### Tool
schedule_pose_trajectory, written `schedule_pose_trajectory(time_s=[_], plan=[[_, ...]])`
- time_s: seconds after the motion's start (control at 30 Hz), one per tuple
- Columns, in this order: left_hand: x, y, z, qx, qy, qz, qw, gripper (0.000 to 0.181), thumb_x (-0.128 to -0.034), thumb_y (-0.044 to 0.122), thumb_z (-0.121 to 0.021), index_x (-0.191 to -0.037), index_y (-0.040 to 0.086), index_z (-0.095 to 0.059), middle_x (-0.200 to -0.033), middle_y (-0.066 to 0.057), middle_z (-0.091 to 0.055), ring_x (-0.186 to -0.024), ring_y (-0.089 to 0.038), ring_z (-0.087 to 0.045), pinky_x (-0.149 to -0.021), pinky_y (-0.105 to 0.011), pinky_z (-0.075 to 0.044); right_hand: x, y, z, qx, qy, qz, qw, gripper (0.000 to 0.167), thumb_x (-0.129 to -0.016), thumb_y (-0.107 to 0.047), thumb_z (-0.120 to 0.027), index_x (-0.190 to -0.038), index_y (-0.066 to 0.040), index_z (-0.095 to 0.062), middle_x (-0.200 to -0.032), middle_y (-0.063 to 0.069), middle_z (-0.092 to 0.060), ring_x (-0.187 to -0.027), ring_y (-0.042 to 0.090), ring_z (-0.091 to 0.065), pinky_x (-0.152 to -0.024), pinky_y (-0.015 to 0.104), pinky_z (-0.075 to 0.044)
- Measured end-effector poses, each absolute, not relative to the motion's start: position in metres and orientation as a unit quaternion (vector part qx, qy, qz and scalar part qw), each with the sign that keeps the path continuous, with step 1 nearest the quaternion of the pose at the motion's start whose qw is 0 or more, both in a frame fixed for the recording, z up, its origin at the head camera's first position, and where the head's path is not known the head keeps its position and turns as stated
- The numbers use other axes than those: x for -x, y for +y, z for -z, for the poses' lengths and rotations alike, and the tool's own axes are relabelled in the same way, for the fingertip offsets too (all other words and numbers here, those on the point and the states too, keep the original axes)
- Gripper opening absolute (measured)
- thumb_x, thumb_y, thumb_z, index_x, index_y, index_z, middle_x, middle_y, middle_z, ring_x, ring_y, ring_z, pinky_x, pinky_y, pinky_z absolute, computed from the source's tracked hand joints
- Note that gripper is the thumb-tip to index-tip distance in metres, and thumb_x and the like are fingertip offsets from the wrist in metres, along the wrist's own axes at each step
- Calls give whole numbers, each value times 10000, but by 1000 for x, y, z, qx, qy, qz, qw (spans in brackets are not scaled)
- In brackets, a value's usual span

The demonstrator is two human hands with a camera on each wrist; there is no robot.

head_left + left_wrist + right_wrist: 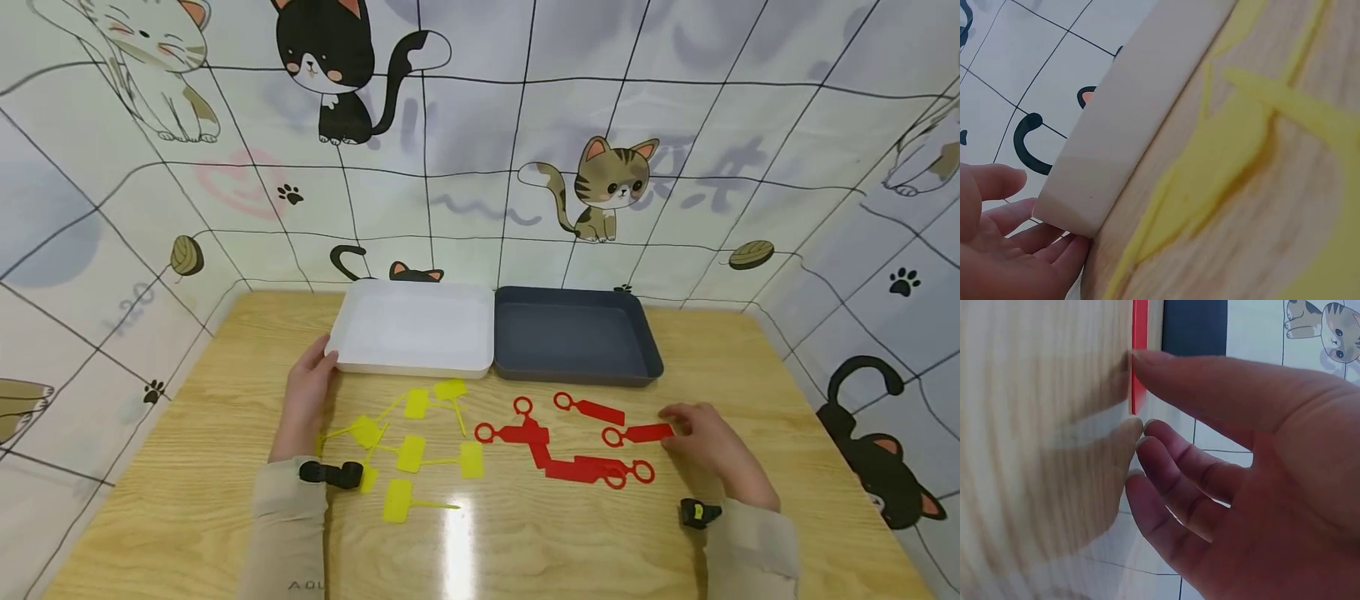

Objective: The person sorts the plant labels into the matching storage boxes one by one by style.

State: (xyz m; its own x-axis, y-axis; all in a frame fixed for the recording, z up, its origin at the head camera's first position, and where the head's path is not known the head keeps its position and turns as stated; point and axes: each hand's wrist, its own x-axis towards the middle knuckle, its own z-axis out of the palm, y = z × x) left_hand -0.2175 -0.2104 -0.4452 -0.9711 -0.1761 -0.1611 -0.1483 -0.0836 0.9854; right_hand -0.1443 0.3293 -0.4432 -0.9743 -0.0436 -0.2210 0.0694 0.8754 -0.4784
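Note:
My left hand (306, 400) is at the front left corner of a white tray (412, 367). In the left wrist view its fingers touch the tray's corner and the thumb stands apart. My right hand (708, 442) rests by the outer end of a red tag with a ring (648, 432). The right wrist view has the thumb against that red tag (1140, 387), with several fingertips on the table beyond its end. Other red ring tags (577, 471) lie to the left, some overlapping. Several yellow tags with thin tails (410, 454) lie in front of the white tray.
A dark grey tray (577, 375) stands to the right of the white one, their sides touching. Behind the wooden table (570, 550) hangs a cat-print cloth (480, 200), which also covers both sides. Black camera straps (330, 474) are on the wrists.

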Motion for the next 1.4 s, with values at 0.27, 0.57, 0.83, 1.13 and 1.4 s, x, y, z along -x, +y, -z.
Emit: schedule_pose_trajectory(time_s=[0.27, 0.57, 0.83, 1.13, 1.4], plan=[[220, -213, 450, -139, -695, 706, 16, 548, -938, 204, -451, -1415, 65, -220, -1457, -64, -210, -1309, -155, -217, -1043, -309, -221, 144, 327, 444, -5, 962, 245, 123, 335, -776, -164, -687, -1055, -11, -583, -975, 157, -452, -860, 293, -439, -698, 407, -409], [230, -218, 477, -148, -702, 696, 28, 517, -932, 197, -474, -1406, 119, -283, -1437, -25, -269, -1282, -114, -269, -1013, -266, -274, 145, 328, 443, 11, 965, 232, 119, 251, -765, -155, -694, -962, -24, -610, -935, 127, -473, -841, 275, -454, -717, 413, -410], [230, -222, 480, -128, -700, 701, 45, 522, -916, 191, -509, -1398, 150, -312, -1416, -42, -313, -1252, -133, -327, -980, -250, -321, 150, 327, 447, 39, 962, 249, 101, 229, -755, -154, -702, -944, -48, -629, -916, 87, -505, -800, 217, -469, -683, 357, -403], [219, -219, 458, -77, -715, 694, 6, 605, -912, 144, -512, -1430, 145, -200, -1464, -33, -197, -1315, -156, -201, -1047, -337, -208, 155, 327, 450, 27, 961, 254, 106, 237, -744, -175, -716, -915, -51, -608, -890, 71, -506, -780, 200, -479, -662, 339, -407], [222, -225, 460, -33, -745, 666, -18, 771, -856, 166, -604, -1445, 156, -106, -1478, -43, -135, -1319, -199, -187, -1046, -401, -199, 155, 328, 454, 9, 954, 280, 104, 225, -757, -208, -706, -889, -84, -574, -818, 15, -553, -749, 173, -485, -665, 323, -394]])
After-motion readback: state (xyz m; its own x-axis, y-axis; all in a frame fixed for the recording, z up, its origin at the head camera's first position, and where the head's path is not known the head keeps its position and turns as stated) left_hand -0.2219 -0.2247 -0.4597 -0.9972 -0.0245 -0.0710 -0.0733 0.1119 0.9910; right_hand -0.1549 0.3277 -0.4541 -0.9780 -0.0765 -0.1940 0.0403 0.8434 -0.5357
